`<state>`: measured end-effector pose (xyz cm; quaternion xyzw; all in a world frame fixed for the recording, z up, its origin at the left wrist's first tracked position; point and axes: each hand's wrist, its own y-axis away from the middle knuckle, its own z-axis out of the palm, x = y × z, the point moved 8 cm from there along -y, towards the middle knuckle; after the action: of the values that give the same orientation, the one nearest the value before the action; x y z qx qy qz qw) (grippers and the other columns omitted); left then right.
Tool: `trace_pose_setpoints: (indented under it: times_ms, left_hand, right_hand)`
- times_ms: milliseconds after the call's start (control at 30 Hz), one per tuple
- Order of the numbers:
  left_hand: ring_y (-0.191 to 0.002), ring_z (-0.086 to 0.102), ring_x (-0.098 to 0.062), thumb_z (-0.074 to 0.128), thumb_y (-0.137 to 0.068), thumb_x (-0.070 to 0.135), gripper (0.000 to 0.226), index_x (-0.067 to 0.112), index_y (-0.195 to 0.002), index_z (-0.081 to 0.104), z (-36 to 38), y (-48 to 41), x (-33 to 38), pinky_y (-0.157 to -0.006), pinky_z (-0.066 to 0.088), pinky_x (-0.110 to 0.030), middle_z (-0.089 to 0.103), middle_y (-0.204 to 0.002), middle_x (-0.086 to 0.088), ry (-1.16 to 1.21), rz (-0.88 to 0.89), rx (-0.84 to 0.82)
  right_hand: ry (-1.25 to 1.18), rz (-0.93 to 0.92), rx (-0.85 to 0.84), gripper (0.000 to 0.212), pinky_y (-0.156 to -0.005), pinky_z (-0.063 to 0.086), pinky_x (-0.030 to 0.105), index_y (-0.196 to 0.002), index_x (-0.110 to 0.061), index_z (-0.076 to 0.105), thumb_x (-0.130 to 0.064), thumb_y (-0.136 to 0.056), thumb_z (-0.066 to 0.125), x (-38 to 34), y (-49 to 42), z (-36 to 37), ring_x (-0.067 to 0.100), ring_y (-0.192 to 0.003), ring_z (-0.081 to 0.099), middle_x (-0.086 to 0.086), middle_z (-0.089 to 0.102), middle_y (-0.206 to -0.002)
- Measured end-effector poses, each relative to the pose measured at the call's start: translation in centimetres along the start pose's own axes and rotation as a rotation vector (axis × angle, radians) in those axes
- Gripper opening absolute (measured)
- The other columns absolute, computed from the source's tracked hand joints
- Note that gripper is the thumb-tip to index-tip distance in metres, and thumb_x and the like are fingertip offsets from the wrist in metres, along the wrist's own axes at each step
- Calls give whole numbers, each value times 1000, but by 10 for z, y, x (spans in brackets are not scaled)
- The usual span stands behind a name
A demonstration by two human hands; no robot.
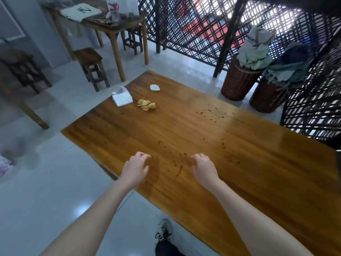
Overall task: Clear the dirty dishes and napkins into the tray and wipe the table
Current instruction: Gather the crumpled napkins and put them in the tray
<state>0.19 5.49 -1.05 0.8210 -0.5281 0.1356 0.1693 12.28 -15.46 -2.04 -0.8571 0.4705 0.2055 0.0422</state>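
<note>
Now, head view: I look down along both bare forearms at a long wooden bench on a pale tiled floor.
Left grip: released, fingers loosely curled, holding nothing, over the near edge of the bench.
Right grip: released and empty, fingers bent downward; whether the fingertips touch the wood I cannot tell.
Smear: dark brown streaks and specks on the wood between my two grips.
Napkin stack: white and squared, with a bit of clear wrapper on top, at the far left edge of the bench.
Crumpled napkin: small and white, near the far end, beyond the stack and apart from it.
Yellow scraps: a little heap just right of the napkin stack, not touching it.
Crumbs: dark flecks scattered toward the bench's right side, well apart from the napkins.
Baskets: two woven ones on the floor past the right edge, cloth heaped in both.
Stool: dark wood, beyond the far left corner, beside a second bench carrying a bottle.
Lattice screen: dark, behind the baskets.
</note>
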Motion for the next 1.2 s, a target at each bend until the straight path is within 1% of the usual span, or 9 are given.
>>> trace_pose_setpoints:
  times_ms: [133, 267, 500, 633, 733, 867, 967, 1067, 1200]
  left_hand:
    - [-118, 51, -19, 56, -95, 21, 38, 23, -133, 52, -25, -41, -28, -97, 47, -33, 48, -137, 0, 4, -43, 17]
    - [-118, 51, -20, 55, -95, 21, 35, 24, -130, 53, -51, -80, -52, -96, 45, -35, 48, -136, -1, -13, -64, 37]
    - [-120, 51, -18, 56, -95, 21, 37, 25, -132, 52, -56, -128, -73, -98, 47, -33, 46, -139, 0, -14, -48, -37]
    - [-121, 49, -19, 55, -96, 20, 38, 24, -133, 50, -55, -160, -79, -99, 46, -34, 45, -139, 0, -22, 6, -91]
    - [-123, 48, -19, 54, -96, 20, 39, 24, -134, 50, -57, -191, -88, -102, 45, -35, 44, -140, 0, -19, 42, -125]
    - [-126, 47, -19, 56, -95, 19, 39, 24, -134, 51, -67, -236, -100, -105, 43, -35, 44, -142, 1, -2, 131, -148]
    - [-126, 48, -18, 57, -95, 20, 38, 25, -133, 52, -79, -268, -116, -105, 43, -35, 44, -142, 1, 11, 176, -154]
    - [-125, 49, -19, 58, -95, 20, 38, 24, -132, 52, -93, -295, -139, -104, 45, -35, 46, -141, 0, 32, 196, -149]
    - [-120, 53, -20, 58, -95, 20, 39, 23, -133, 52, -103, -325, -167, -99, 47, -32, 47, -139, -1, 35, 206, -188]
  right_hand:
    - [-36, 6, -40, 38, -96, 45, 33, -130, -15, 53, -6, -93, 49, -16, -43, 6, 21, -119, 48, 2, 53, -131]
    - [-50, 19, -48, 40, -98, 45, 34, -129, -17, 54, -3, -93, 51, -26, -79, 2, 22, -121, 47, 2, 53, -131]
    - [-47, 89, -25, 42, -98, 47, 33, -131, -16, 53, -4, -92, 56, -22, -110, 2, 21, -121, 49, 2, 53, -131]
    - [-64, 168, -2, 38, -97, 47, 35, -130, -16, 54, -7, -93, 55, -17, -126, 0, 21, -119, 50, 2, 54, -130]
    - [-65, 223, 2, 40, -98, 47, 36, -132, -16, 52, -8, -93, 55, -23, -145, 2, 21, -122, 48, 2, 51, -133]
    - [-81, 308, 25, 39, -96, 47, 35, -131, -19, 52, -8, -93, 55, -43, -175, 10, 21, -122, 47, 1, 51, -133]
    - [-97, 363, -6, 38, -95, 47, 37, -132, -19, 51, -11, -94, 54, -68, -199, 25, 22, -122, 46, 1, 50, -133]
    - [-89, 370, -10, 41, -96, 46, 37, -133, -18, 49, -11, -93, 54, -100, -227, 40, 22, -122, 47, 2, 50, -132]
    - [-97, 370, 22, 44, -95, 47, 35, -134, -19, 48, -10, -92, 56, -138, -263, 52, 21, -119, 49, 2, 51, -130]
